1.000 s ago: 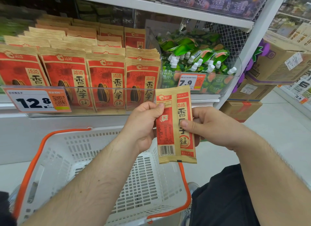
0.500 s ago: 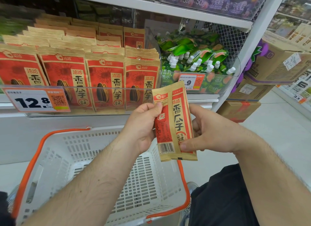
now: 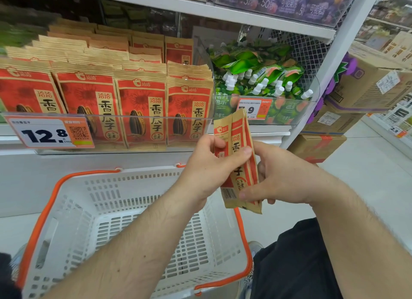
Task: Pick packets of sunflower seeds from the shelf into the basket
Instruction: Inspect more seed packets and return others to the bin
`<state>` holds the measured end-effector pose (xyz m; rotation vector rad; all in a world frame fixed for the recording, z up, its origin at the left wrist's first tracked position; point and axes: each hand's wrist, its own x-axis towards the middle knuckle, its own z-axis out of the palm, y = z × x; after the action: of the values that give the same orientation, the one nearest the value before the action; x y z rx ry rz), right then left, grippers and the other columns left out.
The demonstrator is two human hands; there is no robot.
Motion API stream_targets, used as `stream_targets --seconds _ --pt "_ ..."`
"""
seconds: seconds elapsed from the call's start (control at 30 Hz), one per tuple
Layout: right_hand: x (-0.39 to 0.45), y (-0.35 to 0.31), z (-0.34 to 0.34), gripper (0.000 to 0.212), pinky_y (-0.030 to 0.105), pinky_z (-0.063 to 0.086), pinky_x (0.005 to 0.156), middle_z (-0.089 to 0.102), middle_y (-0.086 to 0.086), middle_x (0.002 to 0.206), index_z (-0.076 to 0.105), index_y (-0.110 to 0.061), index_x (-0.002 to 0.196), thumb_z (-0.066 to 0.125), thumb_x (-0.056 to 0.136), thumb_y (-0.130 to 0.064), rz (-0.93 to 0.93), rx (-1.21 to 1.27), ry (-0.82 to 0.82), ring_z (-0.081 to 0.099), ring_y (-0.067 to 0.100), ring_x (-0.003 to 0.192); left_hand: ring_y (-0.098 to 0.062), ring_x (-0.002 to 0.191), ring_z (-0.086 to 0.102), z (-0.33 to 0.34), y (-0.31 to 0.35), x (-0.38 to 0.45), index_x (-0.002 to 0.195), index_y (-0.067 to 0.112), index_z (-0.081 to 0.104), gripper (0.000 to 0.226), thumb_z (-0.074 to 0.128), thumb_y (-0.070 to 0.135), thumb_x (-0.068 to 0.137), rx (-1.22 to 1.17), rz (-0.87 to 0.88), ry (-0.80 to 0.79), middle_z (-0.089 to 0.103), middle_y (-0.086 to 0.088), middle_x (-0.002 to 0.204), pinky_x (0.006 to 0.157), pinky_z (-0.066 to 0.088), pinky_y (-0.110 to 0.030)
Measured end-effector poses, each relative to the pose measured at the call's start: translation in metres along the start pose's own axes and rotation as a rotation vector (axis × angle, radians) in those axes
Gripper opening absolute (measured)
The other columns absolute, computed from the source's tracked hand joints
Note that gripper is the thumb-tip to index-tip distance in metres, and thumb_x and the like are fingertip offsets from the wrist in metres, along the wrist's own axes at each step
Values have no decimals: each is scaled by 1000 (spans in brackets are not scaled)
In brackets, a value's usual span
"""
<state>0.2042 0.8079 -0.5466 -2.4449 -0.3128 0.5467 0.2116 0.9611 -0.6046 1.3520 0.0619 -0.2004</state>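
Both hands clamped on one sunflower seed packet (image 3: 239, 165), held upright and turned nearly edge-on, just off the shelf (image 3: 245, 135) front edge, above the basket (image 3: 73, 209) right rim. Left hand (image 3: 209, 167): thumb across the packet's printed face, fingers wrapped over its left edge. Right hand (image 3: 281, 178): thumb pinching the lower end near the barcode, fingers behind the packet. White slotted basket with orange handles sits below the shelf, nothing visible inside. Rows of matching seed packets (image 3: 142, 107) stand behind the clear shelf lip, price tag (image 3: 49, 132) at its left end. Green spouted pouches (image 3: 263, 75) in the right-hand bin. Cardboard boxes (image 3: 367, 87) stacked past the shelf's right upright.
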Motion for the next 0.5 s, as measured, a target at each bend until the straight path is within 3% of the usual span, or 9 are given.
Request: stream_targets --seconds 0.1,0.17,0.23,0.33,0.43,0.5 --pt "-1 -1 1 54 34 60 57 75 2 80 53 -32 114 86 72 -34 -36 -12 -29 71 19 66 -20 78 68 2 -3 -1 92 23 44 54 80 45 58 19 14 -24 65 7 90 77 58 -47" --pt "-1 -2 3 39 29 54 53 72 2 68 58 -33 105 70 75 -55 -75 29 19 64 16 54 -15 64 59 0 -4 0 86 23 41 50 79 43 60 -7 19 -24 59 10 73 68 51 -43" --pt "1 -1 4 37 27 46 50 68 2 60 66 -32 89 50 76 -64 -113 137 135 54 14 47 -15 60 53 -1 -3 1 83 22 39 48 78 40 61 -32 19 -53 55 13 63 64 45 -38" --pt "7 0 7 44 24 41 48 62 3 57 68 -25 70 43 88 -57 -139 293 294 49 12 45 -18 61 56 -2 0 -1 83 21 39 46 78 35 64 -15 34 -125 60 8 64 65 42 -37" --pt "11 -1 8 39 24 40 47 57 -5 51 65 -8 72 50 102 -30 -159 304 403 49 10 43 -17 66 62 -3 1 -4 80 20 40 40 78 30 70 14 46 -182 69 -7 80 65 43 -35" --pt "13 -1 9 37 26 40 48 54 -8 46 60 -8 67 51 101 -18 -141 269 448 48 11 42 -20 70 58 -2 1 -4 75 23 42 36 76 33 69 35 30 -171 67 -16 89 67 41 -38"
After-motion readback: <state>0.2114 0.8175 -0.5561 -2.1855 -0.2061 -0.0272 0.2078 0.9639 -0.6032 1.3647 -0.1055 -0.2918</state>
